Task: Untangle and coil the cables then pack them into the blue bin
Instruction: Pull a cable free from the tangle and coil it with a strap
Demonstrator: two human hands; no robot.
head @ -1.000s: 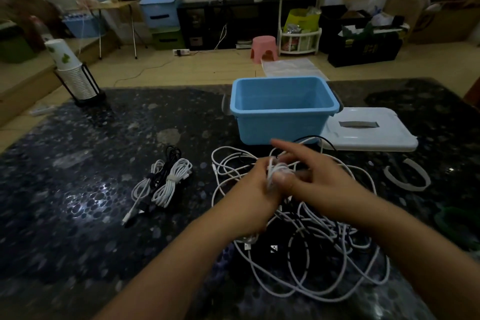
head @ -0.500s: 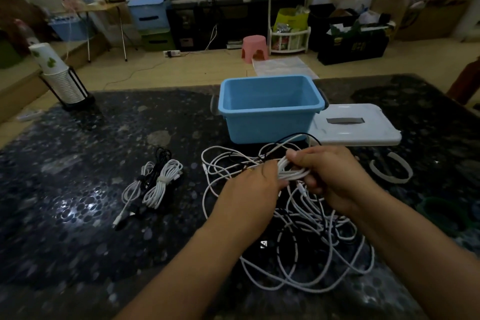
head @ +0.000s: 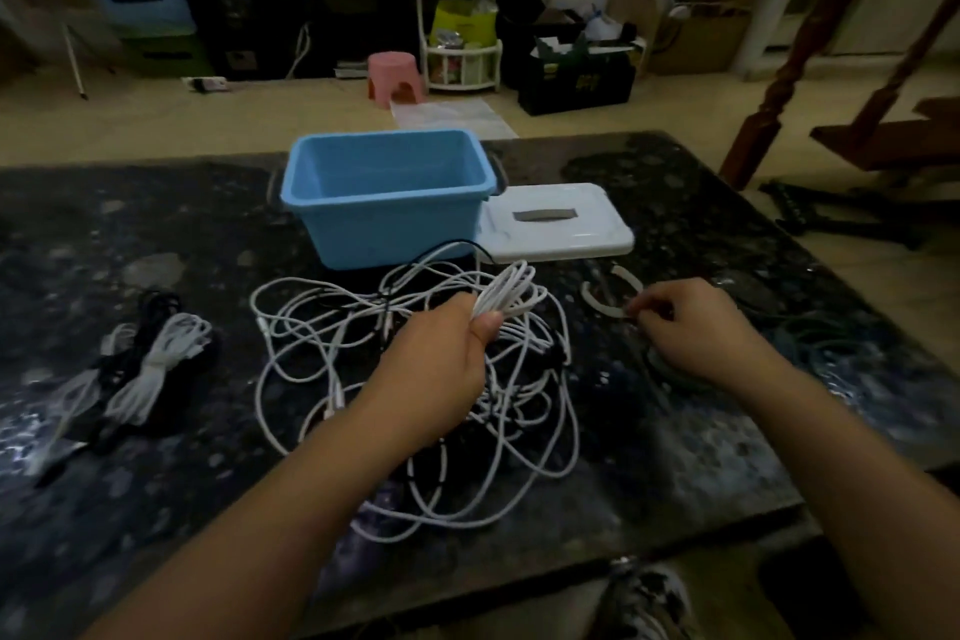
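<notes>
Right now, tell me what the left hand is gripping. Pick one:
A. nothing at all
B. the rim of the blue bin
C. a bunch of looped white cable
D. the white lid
C: the left hand is curled around a bunch of looped white cable held above the tangle, apart from the blue bin and the white lid.

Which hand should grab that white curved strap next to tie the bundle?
Probably the right hand: its fingertips are already at the strap, while the left hand is busy holding the white bundle.
</notes>
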